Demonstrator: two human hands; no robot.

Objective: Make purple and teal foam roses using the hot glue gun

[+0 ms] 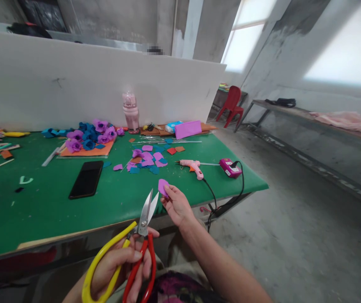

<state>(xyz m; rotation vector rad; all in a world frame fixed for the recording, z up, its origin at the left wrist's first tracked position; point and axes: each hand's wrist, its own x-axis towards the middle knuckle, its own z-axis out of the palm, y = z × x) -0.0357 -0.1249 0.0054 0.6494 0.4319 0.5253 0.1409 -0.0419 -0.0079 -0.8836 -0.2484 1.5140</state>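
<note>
Scissors (126,252), purple petal (163,187), no legible writing

Bright daylight, blown-out windows (250,33) upper right, warped edges

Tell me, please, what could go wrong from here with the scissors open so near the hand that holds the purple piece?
The open blades of the scissors point toward the right hand, so a fingertip could get nicked. The purple piece is small and pinched by the fingertips, so it might slip or be cut crookedly. The left hand works off the edge of the green table, so offcuts would likely fall to the lap or floor.
</note>
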